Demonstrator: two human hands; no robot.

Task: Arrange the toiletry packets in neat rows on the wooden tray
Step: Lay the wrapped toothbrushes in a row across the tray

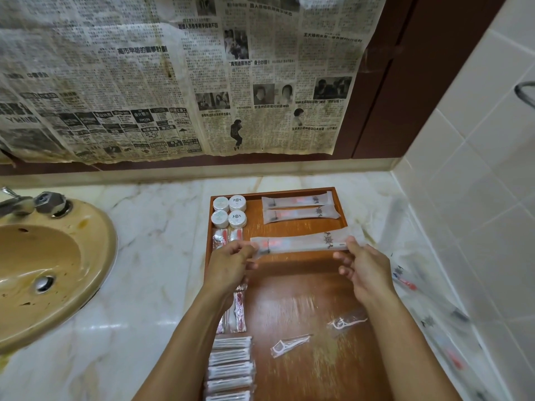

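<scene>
A wooden tray (pixel 301 290) lies on the marble counter. Both hands hold one long frosted toothbrush packet (pixel 298 243) level above the tray's middle: my left hand (pixel 230 263) pinches its left end, my right hand (pixel 363 266) its right end. Two matching packets (pixel 299 208) lie side by side at the tray's far right. Several round white soap boxes (pixel 229 211) sit at the far left corner. Small red-and-white sachets (pixel 238 312) and cotton-swab packets (pixel 230 366) line the left edge, partly hidden by my left arm. Two floss picks (pixel 289 344) lie loose near the front.
A yellowed sink (pixel 52 270) with a metal tap (pixel 31 204) is on the left. More clear packets (pixel 425 308) lie scattered on the counter right of the tray, beside the tiled wall. Newspaper (pixel 179 76) covers the wall behind.
</scene>
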